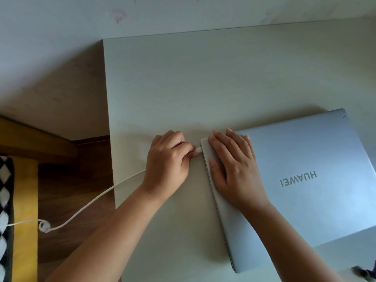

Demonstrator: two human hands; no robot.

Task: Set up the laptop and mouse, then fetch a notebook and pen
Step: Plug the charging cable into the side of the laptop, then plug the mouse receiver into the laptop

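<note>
The laptop [301, 186] lay closed on the pale table [183, 88], lid up, silver, with the brand lettering reading upside down from the wearer's side; it sat skewed to the table edge, directly beneath the right hand [236, 167] and stretching away to that hand's right. The right hand rested flat on the lid near its left edge — fingers straight and slightly spread, palm down, gripping nothing. The left hand [168, 161] was just beside it, to its left, with the fingers curled and pinching the white plug [197, 150] of a charging cable [89, 204] against the laptop's left side edge. Whether the plug was fully seated in the port could not be told, since the fingertips covered part of it. From under the left hand the cable ran back past the left wrist, off the table's left edge, and hung over the brown wood floor [67, 190], ending in a small loop or tie well to the left of the left forearm. Farther left of that loop stood a yellow wooden piece of furniture [24, 180] bearing a black-and-white diamond-patterned fabric [4, 200]. A dark, blurred object [364, 273] showed at the near corner, to the right of the right forearm — not identifiable.
</note>
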